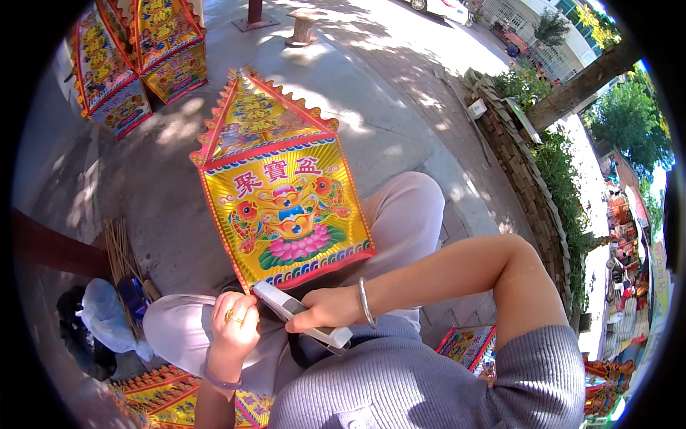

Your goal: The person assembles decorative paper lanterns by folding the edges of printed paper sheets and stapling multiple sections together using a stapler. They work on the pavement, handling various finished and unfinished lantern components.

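A gold and red printed paper house-shaped box (pixel 289 207) with a scalloped, pointed roof rests across my lap. My left hand (pixel 234 323), wearing a gold ring, is closed at the box's lower left corner, its fingertips pinching the edge. Wrapped around a white and grey stapler (pixel 300 314), my right hand (pixel 325 309) has a silver bangle at its wrist. The stapler's front end meets the box's bottom edge beside my left fingers. Whether its jaws have paper between them is hidden.
Similar paper houses (pixel 168 50) stand at the far left. Flat printed sheets (pixel 164 397) lie near my left side, another printed piece (pixel 466 344) by my right. Plastic bags (pixel 107 314) and thin sticks (pixel 120 250) are at left, near a dark red post (pixel 61 243). A brick-edged planter (pixel 525 179) runs along the right.
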`<move>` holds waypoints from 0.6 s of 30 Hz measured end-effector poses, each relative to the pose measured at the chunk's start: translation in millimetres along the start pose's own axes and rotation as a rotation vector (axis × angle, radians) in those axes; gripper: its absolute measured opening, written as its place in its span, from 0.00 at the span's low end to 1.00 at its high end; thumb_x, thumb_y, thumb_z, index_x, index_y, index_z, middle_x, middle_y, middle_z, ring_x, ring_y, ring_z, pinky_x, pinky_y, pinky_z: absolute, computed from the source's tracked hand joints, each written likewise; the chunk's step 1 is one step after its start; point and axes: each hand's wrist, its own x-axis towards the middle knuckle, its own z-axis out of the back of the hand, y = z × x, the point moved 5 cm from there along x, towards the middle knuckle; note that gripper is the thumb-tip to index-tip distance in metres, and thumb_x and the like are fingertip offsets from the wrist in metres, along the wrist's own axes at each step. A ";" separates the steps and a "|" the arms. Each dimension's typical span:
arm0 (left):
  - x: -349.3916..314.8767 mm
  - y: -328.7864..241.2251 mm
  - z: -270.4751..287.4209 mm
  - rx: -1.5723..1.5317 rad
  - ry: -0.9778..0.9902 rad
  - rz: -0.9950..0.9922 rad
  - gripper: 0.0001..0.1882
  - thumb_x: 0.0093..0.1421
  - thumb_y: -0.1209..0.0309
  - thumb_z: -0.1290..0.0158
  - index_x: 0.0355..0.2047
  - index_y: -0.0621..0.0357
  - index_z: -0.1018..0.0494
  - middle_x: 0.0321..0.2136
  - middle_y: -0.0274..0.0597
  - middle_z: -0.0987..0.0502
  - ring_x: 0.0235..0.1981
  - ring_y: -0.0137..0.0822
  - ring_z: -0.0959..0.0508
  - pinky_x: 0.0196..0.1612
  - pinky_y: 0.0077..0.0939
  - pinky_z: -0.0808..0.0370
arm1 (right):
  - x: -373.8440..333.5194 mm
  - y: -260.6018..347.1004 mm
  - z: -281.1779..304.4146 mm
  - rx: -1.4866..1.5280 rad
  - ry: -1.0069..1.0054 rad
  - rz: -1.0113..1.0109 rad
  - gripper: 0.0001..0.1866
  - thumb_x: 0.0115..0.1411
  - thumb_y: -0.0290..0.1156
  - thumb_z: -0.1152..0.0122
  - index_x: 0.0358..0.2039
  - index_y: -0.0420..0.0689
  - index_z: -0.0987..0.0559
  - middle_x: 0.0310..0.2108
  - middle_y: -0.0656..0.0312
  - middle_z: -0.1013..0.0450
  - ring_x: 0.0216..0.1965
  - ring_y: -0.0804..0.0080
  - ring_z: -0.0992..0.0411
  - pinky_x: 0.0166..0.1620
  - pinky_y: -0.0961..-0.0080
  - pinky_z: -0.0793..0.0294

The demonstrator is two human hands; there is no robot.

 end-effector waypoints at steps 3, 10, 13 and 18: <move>14.9 12.3 20.8 -0.156 0.046 0.175 0.09 0.38 0.79 0.41 0.22 0.59 0.28 0.27 0.41 0.26 0.30 0.40 0.26 0.34 0.31 0.29 | 5.4 -5.2 0.7 -0.029 -0.051 0.065 0.31 0.53 0.51 0.46 0.40 0.31 0.30 0.28 0.53 0.29 0.25 0.68 0.27 0.23 0.71 0.26; 78.1 160.9 14.8 0.101 -0.139 0.610 0.23 0.54 0.60 0.45 0.42 0.68 0.29 0.34 0.45 0.26 0.30 0.33 0.27 0.31 0.23 0.30 | 5.2 -9.4 4.2 0.038 -0.048 0.106 0.32 0.52 0.53 0.45 0.41 0.32 0.30 0.29 0.56 0.31 0.26 0.71 0.29 0.24 0.74 0.31; 89.6 222.9 -43.2 -0.407 -0.071 1.044 0.28 0.52 0.55 0.43 0.42 0.70 0.29 0.31 0.39 0.24 0.24 0.24 0.29 0.23 0.19 0.33 | 3.5 -20.4 9.7 0.042 -0.035 0.110 0.31 0.53 0.54 0.44 0.40 0.33 0.28 0.30 0.58 0.30 0.32 0.75 0.31 0.34 0.77 0.32; 91.8 323.9 -60.1 -0.404 -0.156 1.033 0.15 0.52 0.65 0.43 0.28 0.69 0.25 0.20 0.38 0.25 0.22 0.27 0.29 0.27 0.23 0.33 | 3.0 -6.9 -0.8 0.078 -0.015 0.241 0.27 0.52 0.45 0.47 0.39 0.30 0.32 0.30 0.49 0.32 0.25 0.56 0.26 0.23 0.61 0.22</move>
